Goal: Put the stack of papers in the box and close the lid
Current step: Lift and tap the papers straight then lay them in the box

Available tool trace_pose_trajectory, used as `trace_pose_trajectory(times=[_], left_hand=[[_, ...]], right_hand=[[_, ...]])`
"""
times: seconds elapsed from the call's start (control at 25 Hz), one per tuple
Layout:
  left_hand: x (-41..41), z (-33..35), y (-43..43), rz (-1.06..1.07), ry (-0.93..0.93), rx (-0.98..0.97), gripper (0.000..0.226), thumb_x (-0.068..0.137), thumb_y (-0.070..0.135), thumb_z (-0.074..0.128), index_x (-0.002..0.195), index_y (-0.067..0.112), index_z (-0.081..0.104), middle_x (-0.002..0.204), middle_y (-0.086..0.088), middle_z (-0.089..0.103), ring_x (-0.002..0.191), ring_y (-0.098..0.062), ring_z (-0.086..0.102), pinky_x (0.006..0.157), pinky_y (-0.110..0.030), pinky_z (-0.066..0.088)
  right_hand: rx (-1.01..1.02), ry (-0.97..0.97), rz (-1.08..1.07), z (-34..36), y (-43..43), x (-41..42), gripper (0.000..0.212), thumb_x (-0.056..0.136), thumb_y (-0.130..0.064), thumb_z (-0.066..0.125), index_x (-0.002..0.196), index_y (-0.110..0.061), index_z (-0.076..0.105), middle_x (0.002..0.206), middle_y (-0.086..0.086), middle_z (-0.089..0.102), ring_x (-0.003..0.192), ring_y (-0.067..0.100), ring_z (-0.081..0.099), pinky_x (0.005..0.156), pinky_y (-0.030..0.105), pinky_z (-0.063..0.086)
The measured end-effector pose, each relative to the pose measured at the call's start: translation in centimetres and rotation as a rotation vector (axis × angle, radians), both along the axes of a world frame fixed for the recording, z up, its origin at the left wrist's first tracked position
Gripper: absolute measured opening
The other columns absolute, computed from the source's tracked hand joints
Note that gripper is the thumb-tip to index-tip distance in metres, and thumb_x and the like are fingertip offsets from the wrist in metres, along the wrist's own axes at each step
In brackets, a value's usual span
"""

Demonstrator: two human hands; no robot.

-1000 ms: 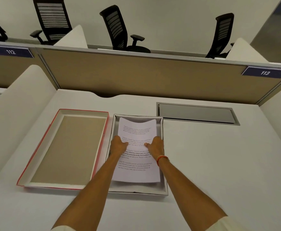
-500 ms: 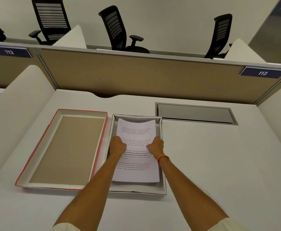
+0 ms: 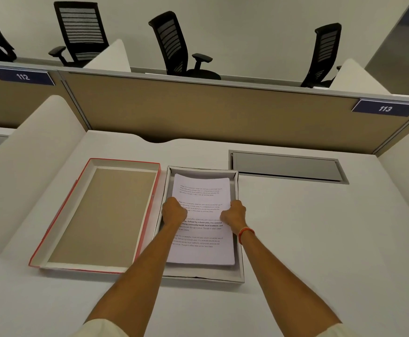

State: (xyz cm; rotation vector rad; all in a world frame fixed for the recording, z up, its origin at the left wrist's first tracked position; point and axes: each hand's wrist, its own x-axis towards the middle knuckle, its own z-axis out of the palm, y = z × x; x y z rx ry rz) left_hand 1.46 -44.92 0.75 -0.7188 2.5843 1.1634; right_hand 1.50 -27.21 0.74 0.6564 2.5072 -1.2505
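Papers [image 3: 202, 215], a printed stack, lie inside the open white box [image 3: 240, 268] on the bench [image 3: 320, 239], their far edge close to the box's far wall and a bare strip of box floor showing at the near end. Left of the box, just beside it and touching along one side, the red-edged lid [image 3: 96, 215] rests upside down with its brown inside up. Both hands are curled over the stack's long edges: the left hand [image 3: 173, 211] grips the edge nearest the lid, the right hand [image 3: 235, 216], with an orange band [image 3: 246, 233] at the wrist, grips the opposite edge by the box's right wall. Beyond the box to the right, a grey hatch [image 3: 286, 166] is set into the bench.
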Motion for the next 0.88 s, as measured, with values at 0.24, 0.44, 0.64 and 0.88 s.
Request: trace_pose_trajectory(times=[0.24, 0.44, 0.64, 0.88], left_hand=[[0.1, 0.4, -0.6, 0.050, -0.020, 0.007, 0.027, 0.085, 0.000, 0.068, 0.111, -0.006, 0.063, 0.113, -0.023, 0.069, 0.100, -0.037, 0.070, 0.078, -0.035, 0.057], [0.3, 0.5, -1.0, 0.075, -0.025, 0.034, 0.029, 0.081, -0.003, 0.071, 0.109, -0.006, 0.062, 0.113, -0.024, 0.068, 0.101, -0.039, 0.069, 0.081, -0.038, 0.057], [0.8, 0.8, -1.2, 0.113, -0.024, 0.068, 0.022, 0.078, -0.008, 0.072, 0.092, -0.001, 0.057, 0.110, -0.026, 0.069, 0.099, -0.040, 0.070, 0.084, -0.043, 0.060], [1.0, 0.3, -1.8, 0.127, -0.036, 0.140, 0.031, 0.074, -0.018, 0.067, 0.104, -0.010, 0.068, 0.111, -0.025, 0.071, 0.095, -0.042, 0.071, 0.076, -0.037, 0.057]], right_hand=[[-0.090, -0.042, -0.036, 0.6, 0.3, 0.0, 0.035, 0.084, 0.010, 0.062, 0.066, -0.014, 0.042, 0.081, 0.006, 0.054, 0.087, 0.028, 0.058, 0.078, 0.029, 0.052], [-0.137, -0.067, -0.069, 0.8, 0.5, -0.1, 0.017, 0.083, 0.014, 0.060, 0.080, -0.001, 0.054, 0.110, 0.026, 0.066, 0.099, 0.037, 0.066, 0.083, 0.037, 0.055], [-0.134, -0.119, -0.096, 0.8, 1.0, -0.2, 0.025, 0.082, 0.018, 0.055, 0.071, -0.003, 0.047, 0.096, 0.017, 0.055, 0.087, 0.028, 0.055, 0.077, 0.029, 0.045], [-0.147, -0.141, -0.066, 0.5, 1.5, -0.2, 0.023, 0.082, 0.018, 0.053, 0.104, 0.014, 0.059, 0.109, 0.029, 0.062, 0.099, 0.037, 0.062, 0.085, 0.037, 0.052]])
